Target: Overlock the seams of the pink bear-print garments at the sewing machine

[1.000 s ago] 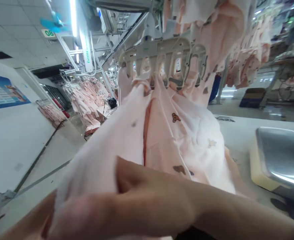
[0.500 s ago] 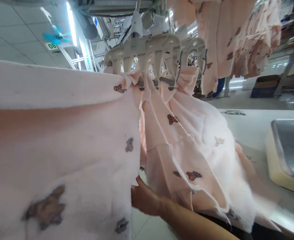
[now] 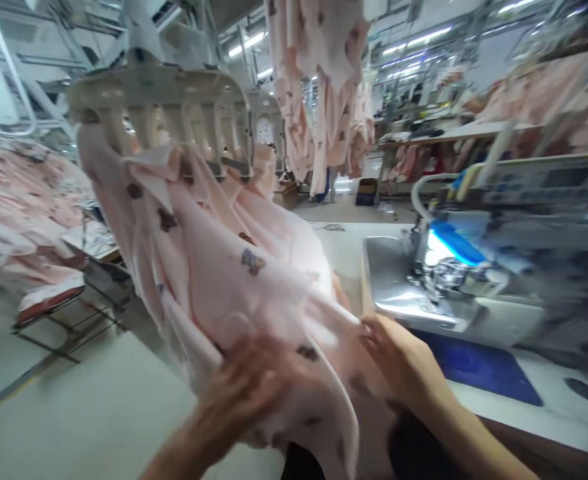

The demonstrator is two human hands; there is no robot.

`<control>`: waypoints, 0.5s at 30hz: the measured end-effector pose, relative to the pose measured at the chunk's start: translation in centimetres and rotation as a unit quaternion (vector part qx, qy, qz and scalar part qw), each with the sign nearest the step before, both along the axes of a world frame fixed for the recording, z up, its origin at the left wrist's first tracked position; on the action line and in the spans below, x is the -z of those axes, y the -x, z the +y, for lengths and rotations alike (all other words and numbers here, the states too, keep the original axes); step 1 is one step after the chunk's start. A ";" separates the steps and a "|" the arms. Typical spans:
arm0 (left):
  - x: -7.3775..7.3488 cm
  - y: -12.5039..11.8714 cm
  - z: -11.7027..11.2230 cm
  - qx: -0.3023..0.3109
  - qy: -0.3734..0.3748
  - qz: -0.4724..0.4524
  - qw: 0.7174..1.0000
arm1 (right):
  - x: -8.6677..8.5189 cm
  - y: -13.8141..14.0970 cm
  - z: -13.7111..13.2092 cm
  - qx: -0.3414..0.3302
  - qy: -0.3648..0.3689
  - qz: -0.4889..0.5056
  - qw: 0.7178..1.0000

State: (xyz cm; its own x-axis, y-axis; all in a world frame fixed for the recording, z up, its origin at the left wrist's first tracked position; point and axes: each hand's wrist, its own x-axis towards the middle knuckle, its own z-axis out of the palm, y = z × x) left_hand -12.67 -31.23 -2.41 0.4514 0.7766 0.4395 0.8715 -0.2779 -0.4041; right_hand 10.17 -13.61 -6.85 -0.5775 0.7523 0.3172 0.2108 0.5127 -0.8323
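Overhead, soft pink bear-printed fabric point(image 3: 234, 267) hung from a ribbed plastic clip hanger point(image 3: 164, 100), gripped by the blurred left hand point(image 3: 247, 387), pinched by the right hand point(image 3: 399, 357).

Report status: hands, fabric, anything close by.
Left hand and right hand both gripping pink printed fabric. Fabric hangs from white clip hanger. Sewing machine close right of the right hand.

Pale floor point(image 3: 74, 400), ceiling strip lights point(image 3: 247, 45)
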 end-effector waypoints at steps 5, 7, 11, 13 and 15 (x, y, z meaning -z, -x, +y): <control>2.3 -3.0 6.5 -0.002 0.052 -0.007 0.999 | 2.5 3.4 -1.2 -0.098 0.095 0.155 0.978; 2.9 -2.6 6.6 -0.031 0.091 -0.023 0.995 | 3.6 4.6 -1.2 -0.143 0.226 0.172 0.948; 4.3 -1.6 4.1 -0.008 0.096 -0.085 0.992 | 4.1 5.7 -0.3 -0.099 0.156 0.087 0.979; 4.5 -2.1 3.3 -0.037 0.073 -0.102 0.991 | 3.3 5.9 -0.2 -0.063 0.024 -0.030 0.997; 4.2 -3.1 3.5 -0.054 0.046 -0.098 0.993 | 2.2 6.4 -0.3 -0.020 -0.067 -0.163 0.984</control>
